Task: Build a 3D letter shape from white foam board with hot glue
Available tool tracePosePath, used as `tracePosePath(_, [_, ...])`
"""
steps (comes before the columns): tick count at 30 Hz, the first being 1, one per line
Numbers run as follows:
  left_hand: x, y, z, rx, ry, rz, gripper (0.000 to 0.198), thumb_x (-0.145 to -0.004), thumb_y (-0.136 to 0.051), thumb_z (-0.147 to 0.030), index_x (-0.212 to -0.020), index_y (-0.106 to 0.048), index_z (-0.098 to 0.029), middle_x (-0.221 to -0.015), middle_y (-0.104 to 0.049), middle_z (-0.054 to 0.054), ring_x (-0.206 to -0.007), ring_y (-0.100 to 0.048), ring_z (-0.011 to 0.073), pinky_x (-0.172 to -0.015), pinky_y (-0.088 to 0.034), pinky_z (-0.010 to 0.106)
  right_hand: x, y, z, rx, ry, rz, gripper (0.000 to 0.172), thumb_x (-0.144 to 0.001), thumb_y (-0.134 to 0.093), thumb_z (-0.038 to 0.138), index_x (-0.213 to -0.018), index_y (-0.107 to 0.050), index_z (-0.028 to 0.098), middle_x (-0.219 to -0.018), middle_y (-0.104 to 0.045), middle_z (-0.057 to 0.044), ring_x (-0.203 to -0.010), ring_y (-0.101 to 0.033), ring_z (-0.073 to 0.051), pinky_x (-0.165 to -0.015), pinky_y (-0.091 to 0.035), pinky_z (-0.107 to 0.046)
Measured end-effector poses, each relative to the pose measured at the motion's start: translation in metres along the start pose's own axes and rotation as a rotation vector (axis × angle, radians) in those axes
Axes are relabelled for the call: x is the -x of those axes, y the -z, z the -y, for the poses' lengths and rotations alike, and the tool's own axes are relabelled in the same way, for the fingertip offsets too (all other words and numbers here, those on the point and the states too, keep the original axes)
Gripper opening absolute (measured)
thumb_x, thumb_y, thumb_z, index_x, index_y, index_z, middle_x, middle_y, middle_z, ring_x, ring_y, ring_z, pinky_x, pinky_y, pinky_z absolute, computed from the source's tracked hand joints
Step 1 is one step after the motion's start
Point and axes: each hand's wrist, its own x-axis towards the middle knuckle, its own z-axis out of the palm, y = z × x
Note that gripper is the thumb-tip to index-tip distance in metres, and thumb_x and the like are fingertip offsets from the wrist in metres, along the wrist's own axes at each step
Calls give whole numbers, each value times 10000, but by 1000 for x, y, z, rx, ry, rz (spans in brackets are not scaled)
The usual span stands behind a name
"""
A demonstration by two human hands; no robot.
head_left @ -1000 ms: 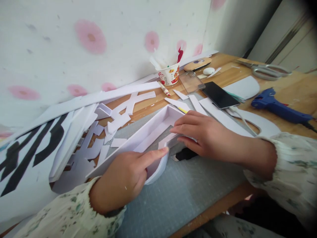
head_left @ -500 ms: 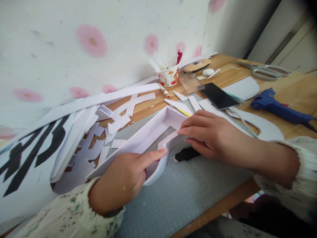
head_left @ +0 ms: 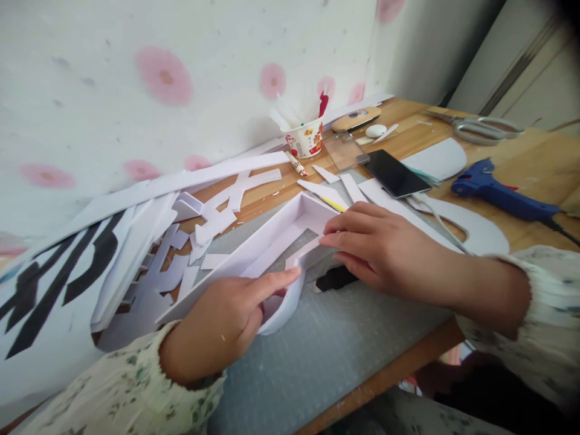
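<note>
A white foam-board channel shape (head_left: 263,243) with upright walls lies on the grey cutting mat (head_left: 326,356); one part of its wall curves round at the near end. My left hand (head_left: 224,323) grips that curved wall, its index finger laid along the top edge at a corner. Its thumb and other fingers are partly hidden. On the straight inner strip, my right hand (head_left: 385,248) pinches the upper edge between thumb and fingers. A black-handled tool (head_left: 335,278), perhaps a craft knife, rests under my right hand, and a thin yellow stick (head_left: 333,204) lies behind it.
White foam-board offcuts (head_left: 217,223) and printed sheets (head_left: 67,272) pile up at left. A paper cup (head_left: 306,139), a phone (head_left: 396,173), scissors (head_left: 480,128) and a blue glue gun (head_left: 502,190) stand or lie toward the back and right. A patterned wall (head_left: 217,72) rises behind.
The whole view has shifted slightly, so the things appear a little further left. Both hands keep their hold on the white channel shape.
</note>
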Motion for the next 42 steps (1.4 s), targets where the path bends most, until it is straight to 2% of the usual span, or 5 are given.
tracePosePath(9, [-2, 1, -1, 37, 11, -7, 575, -814, -346, -46, -1339, -498, -225, -811, -707, -2, -646, -624, 125, -614, -473, 217, -2, -1, -1, 29, -3, 12, 190, -852, -543, 162, -958, -698, 133, -1027, -663, -125, -937, -563, -246, -835, -472, -407])
tracePosePath(16, [-3, 2, -4, 85, 54, 22, 619, -791, -350, -15, -1354, -476, -240, -961, -724, -28, -805, -662, 104, -754, -485, 201, 1, -1, 12, 2, 97, 15, 207, -869, -505, 145, -936, -701, 137, -982, -663, -123, -898, -560, -234, -807, -473, -398])
tracePosePath(27, [-2, -1, 1, 76, 32, 13, 680, -771, -378, -24, -1383, -440, -313, -1092, -705, -55, -910, -664, 102, -827, -473, 197, 3, -18, 46, -139, 258, 342, 249, -924, -457, 155, -1081, -648, 123, -1103, -659, -105, -1115, -540, -237, -969, -436, -434])
tracePosePath(35, [-3, 0, 0, 90, 39, 21, 689, -752, -389, -13, -1375, -461, -298, -1025, -726, -37, -857, -675, 122, -810, -489, 222, 8, -19, 55, -124, 239, 310, 295, -899, -460, 135, -1152, -610, 131, -1118, -652, -118, -1102, -545, -254, -922, -458, -445])
tracePosePath(42, [-3, -2, -1, 91, 32, 4, 624, -821, -420, -58, -1390, -438, -316, -1089, -710, -29, -952, -655, 144, -847, -473, 251, 9, -22, 63, -13, 188, 111, 365, -922, -416, 131, -1269, -527, 122, -1097, -658, -122, -936, -606, -231, -813, -483, -386])
